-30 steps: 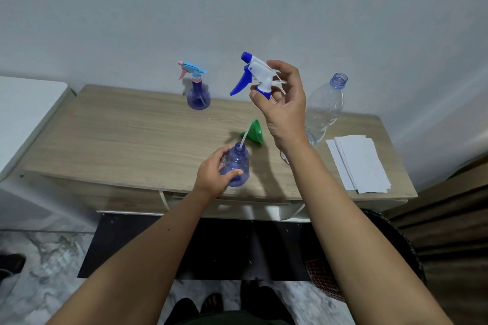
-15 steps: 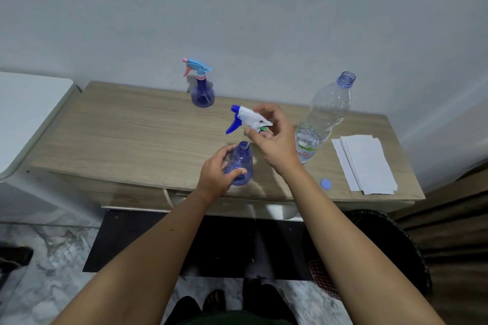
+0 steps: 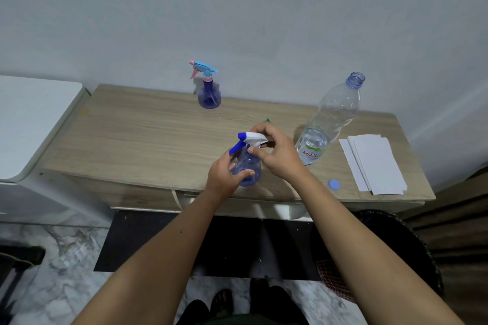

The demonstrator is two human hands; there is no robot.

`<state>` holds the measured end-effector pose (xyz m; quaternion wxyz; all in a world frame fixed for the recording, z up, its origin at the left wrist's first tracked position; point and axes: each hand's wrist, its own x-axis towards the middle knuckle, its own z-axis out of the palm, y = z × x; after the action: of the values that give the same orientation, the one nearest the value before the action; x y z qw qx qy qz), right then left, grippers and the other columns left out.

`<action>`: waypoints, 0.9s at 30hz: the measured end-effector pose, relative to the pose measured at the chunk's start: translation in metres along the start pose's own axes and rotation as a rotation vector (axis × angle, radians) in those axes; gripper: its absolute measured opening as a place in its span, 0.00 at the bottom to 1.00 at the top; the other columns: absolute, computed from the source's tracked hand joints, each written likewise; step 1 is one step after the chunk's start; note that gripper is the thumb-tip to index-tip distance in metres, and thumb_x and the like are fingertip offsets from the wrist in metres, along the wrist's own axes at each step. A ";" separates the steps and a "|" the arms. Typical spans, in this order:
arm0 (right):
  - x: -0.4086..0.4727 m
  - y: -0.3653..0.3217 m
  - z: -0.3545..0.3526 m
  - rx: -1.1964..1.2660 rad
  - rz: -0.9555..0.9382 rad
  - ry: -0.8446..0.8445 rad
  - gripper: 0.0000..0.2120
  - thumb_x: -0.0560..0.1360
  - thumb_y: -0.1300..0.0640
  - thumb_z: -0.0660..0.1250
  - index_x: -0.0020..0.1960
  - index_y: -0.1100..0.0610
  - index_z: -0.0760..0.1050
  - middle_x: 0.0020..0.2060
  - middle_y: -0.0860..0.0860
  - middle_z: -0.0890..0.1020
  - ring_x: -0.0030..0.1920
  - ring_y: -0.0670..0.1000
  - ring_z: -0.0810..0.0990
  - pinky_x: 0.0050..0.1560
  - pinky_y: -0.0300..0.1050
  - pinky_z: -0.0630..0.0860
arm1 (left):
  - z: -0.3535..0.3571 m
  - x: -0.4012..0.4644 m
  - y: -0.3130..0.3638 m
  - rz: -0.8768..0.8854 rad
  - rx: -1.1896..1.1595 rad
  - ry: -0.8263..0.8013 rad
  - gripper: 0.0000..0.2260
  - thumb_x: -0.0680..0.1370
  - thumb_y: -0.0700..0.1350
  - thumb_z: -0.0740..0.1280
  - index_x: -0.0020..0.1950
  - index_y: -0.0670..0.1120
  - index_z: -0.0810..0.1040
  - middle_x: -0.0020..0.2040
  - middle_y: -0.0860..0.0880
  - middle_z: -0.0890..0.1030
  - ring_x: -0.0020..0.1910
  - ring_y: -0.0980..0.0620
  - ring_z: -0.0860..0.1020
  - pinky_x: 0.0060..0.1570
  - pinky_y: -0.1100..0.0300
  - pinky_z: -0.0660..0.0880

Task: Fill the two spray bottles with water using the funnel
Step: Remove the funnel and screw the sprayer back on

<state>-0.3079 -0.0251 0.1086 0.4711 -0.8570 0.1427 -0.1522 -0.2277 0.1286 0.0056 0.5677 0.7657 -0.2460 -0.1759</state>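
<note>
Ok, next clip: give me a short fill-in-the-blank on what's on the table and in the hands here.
1. The left hand grips the round blue plastic spray bottle near the table's ____ edge.
2. The right hand holds the white and blue trigger sprayer head on that bottle's ____.
3. The tall clear plastic water bottle has no ____.
4. The white paper sheets lie to the water bottle's ____.

Missing words: front; neck; cap; right

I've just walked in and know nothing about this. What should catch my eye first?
Two bare hands meet at the table's near edge: the left hand holds a small blue spray bottle while the right hand sets its white-and-blue trigger head on top. To the right stands a tall, uncapped water bottle, nearly empty. A second spray bottle stands by the wall.
</note>
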 end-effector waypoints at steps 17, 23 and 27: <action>0.015 -0.001 -0.007 -0.479 -0.141 -0.200 0.14 0.74 0.56 0.77 0.53 0.56 0.74 0.43 0.47 0.77 0.44 0.55 0.78 0.42 0.48 0.70 | 0.000 0.003 -0.004 0.042 -0.003 -0.014 0.27 0.68 0.52 0.82 0.65 0.57 0.78 0.60 0.56 0.84 0.60 0.57 0.82 0.62 0.47 0.80; 0.013 0.003 -0.012 -0.431 -0.103 -0.187 0.11 0.72 0.55 0.79 0.51 0.56 0.80 0.42 0.48 0.79 0.41 0.50 0.75 0.41 0.41 0.68 | -0.001 0.003 -0.004 0.053 -0.004 -0.015 0.28 0.67 0.52 0.81 0.62 0.70 0.76 0.60 0.59 0.83 0.61 0.57 0.81 0.63 0.47 0.80; 0.011 0.008 -0.009 -0.395 -0.026 -0.113 0.13 0.70 0.49 0.81 0.43 0.49 0.77 0.38 0.48 0.80 0.38 0.53 0.79 0.42 0.49 0.75 | 0.000 0.006 -0.010 0.044 -0.003 -0.028 0.30 0.67 0.53 0.81 0.67 0.59 0.78 0.62 0.57 0.83 0.63 0.55 0.81 0.62 0.44 0.81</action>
<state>-0.3027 -0.0403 0.1074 0.2990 -0.9418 0.1322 -0.0788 -0.2214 0.1276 -0.0042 0.5689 0.7567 -0.2705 -0.1747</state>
